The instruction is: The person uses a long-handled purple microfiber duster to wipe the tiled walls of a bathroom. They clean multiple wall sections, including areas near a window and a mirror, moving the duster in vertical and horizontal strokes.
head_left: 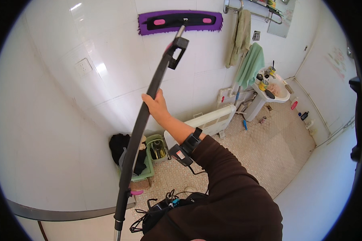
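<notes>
My right hand is closed around the dark shaft of a flat mop, roughly midway along it. At the far end, the mop's purple fringed pad lies against the white tiled wall, its black plate and two pink tabs facing me. A black bracket-like part sits on the shaft just below the head. The shaft slants down to the lower left, past a pink lever, and leaves at the lower edge. My left hand is out of view. A black device is strapped to my right wrist.
A white panel heater stands along the wall. Near it are a green tub with dark clothes and a green basket. Towels hang from a rail beside a pedestal sink. Bottles line the right wall.
</notes>
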{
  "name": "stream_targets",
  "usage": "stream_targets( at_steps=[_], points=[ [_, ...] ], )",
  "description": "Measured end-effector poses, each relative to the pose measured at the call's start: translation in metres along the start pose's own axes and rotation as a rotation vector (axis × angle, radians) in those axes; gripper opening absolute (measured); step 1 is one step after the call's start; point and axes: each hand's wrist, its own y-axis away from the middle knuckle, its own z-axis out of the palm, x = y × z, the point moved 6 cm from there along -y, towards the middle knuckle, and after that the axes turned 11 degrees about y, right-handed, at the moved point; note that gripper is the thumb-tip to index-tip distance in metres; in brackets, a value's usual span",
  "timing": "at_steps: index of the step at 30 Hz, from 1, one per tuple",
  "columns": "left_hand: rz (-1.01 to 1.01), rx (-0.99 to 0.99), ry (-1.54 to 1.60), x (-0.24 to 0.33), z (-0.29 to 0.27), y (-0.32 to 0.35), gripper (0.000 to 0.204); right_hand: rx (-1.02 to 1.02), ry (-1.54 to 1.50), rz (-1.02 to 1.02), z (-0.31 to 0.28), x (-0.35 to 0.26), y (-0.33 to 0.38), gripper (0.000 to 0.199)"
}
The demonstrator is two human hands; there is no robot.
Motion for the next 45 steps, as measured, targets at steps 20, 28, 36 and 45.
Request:
stream_targets(
  at_steps=[20,28,36,45],
  points=[
    [0.046,-0.451,-0.316,0.074,-0.049,0.029,0.022,-0.09,0.378,0.918,-0.121,0.257,0.118,0.045],
    [-0.072,-0.499,-0.361,0.073,-0.055,0.054,0.017,-0.173,0.445,1.017,-0.103,0.292,0.143,0.041],
    [-0.158,-0.349,-0.194,-0.016,-0.017,0.057,0.017,-0.312,0.295,0.866,-0.054,0.185,0.131,0.041],
    [-0.108,-0.144,-0.001,-0.075,0.05,0.059,0.017,-0.47,0.299,0.312,0.05,0.018,0.078,0.032]
  ],
)
